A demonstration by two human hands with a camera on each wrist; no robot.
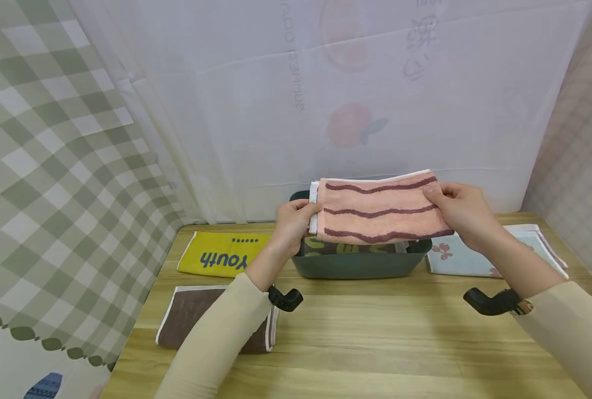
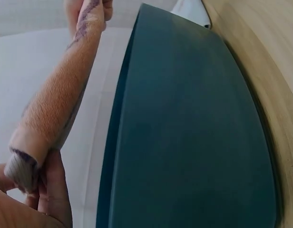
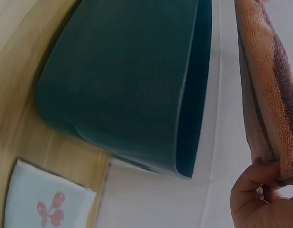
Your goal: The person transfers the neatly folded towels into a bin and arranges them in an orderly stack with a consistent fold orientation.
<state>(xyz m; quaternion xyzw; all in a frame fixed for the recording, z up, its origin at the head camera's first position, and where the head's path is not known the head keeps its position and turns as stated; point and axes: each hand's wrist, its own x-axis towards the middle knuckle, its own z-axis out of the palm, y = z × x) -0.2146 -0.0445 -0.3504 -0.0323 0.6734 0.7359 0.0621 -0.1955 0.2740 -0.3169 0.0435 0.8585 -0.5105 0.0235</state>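
A folded pink towel (image 1: 376,208) with dark wavy stripes is held up between both hands. My left hand (image 1: 292,224) pinches its white-edged left end, and my right hand (image 1: 463,213) pinches the right end with the thumb on top. Right below it stands a dark green bin (image 1: 361,267), with a dark patterned cloth (image 1: 336,247) partly visible inside. The left wrist view shows the towel (image 2: 61,95) above the bin's rim, apart from its wall (image 2: 184,123). In the right wrist view, fingers grip the towel's lower corner (image 3: 265,156).
On the wooden table (image 1: 376,343) lie a yellow towel (image 1: 211,252) marked "Youth" and a brown towel (image 1: 191,316), partly behind the left forearm. A light blue floral towel (image 1: 468,260) lies at the right. A white curtain (image 1: 256,122) hangs behind the table.
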